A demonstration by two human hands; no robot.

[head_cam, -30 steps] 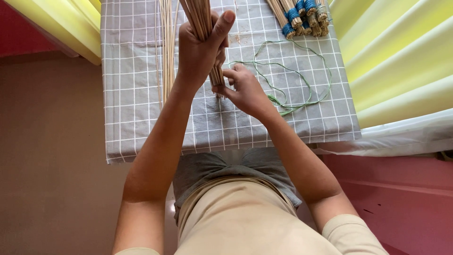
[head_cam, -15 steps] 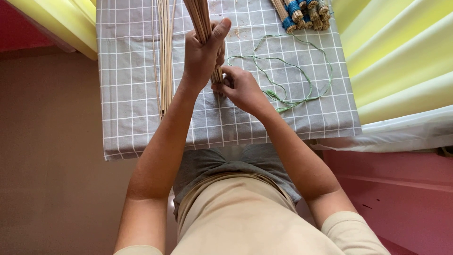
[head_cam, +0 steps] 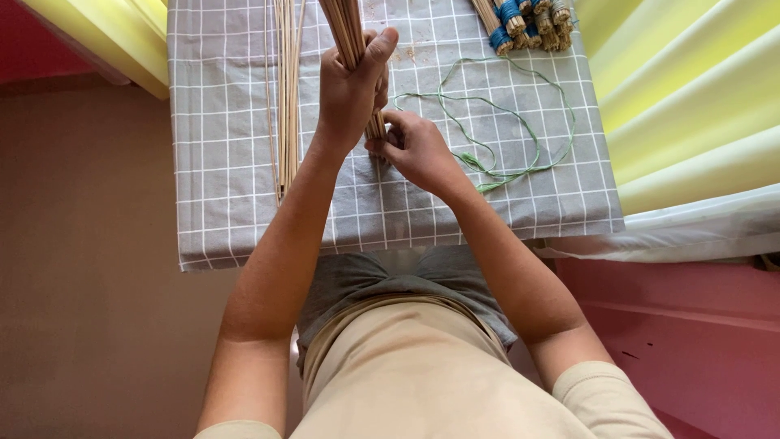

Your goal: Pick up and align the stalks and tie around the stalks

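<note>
As our left hand [head_cam: 351, 85] grips a bundle of thin sticks [head_cam: 348, 32] above the checked surface [head_cam: 219, 122], our right hand [head_cam: 416, 149] pinches its lower end beside green string [head_cam: 504, 138].

I'm gripping one stick bundle [head_cam: 349, 36] in my left hand [head_cam: 351, 89]; one green string [head_cam: 487, 130] is lying beside my right hand [head_cam: 414, 150]; several blue-tied bundles [head_cam: 524, 20] are lying beyond it.

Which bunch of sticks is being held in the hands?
The middle bunch, gripped by the left hand and touched by the right hand. The others lie untouched on the cloth.
</note>
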